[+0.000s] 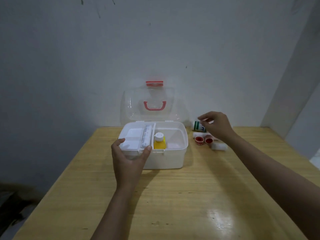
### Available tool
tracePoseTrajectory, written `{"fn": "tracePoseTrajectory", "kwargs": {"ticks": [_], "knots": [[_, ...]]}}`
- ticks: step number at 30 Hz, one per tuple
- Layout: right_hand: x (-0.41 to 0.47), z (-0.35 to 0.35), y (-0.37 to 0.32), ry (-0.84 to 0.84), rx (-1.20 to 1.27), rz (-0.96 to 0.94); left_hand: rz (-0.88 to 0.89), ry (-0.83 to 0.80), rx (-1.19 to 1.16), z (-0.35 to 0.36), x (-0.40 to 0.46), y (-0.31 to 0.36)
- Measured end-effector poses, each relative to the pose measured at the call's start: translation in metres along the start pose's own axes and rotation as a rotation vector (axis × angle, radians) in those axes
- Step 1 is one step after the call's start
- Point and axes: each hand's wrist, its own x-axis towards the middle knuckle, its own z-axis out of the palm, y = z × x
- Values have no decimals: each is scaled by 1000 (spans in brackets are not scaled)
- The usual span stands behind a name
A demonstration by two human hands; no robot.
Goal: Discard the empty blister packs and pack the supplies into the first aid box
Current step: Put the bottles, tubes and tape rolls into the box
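The white first aid box (173,158) stands open on the table, its clear lid (150,104) with a pink handle upright behind it. Inside stand a yellow bottle (159,142) with a white cap and a white tray (133,139) holding a syringe packet (146,135). My left hand (129,159) grips the tray's front edge at the box's left front. My right hand (216,126) hovers with fingers apart over a green-and-white bottle (197,126) lying right of the box. Two red-cored tape rolls (203,140) and a white bandage roll (219,146) lie below it.
The yellow wooden table (173,196) meets a grey wall at the back. Its left edge drops to a dark floor (15,205). A white wall panel (294,84) stands at the right.
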Motion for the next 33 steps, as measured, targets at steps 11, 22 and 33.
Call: {"fn": "tracePoseTrajectory", "kwargs": {"ticks": [11,22,33], "knots": [[-2,-20,88,-1,-171,263,-22,-15,-12,2,-2,3],[11,-8,88,2,-381,217,-48,-30,-18,1,-3,5],[6,-49,44,199,-47,56,-49,-5,-18,1,1,1]]}}
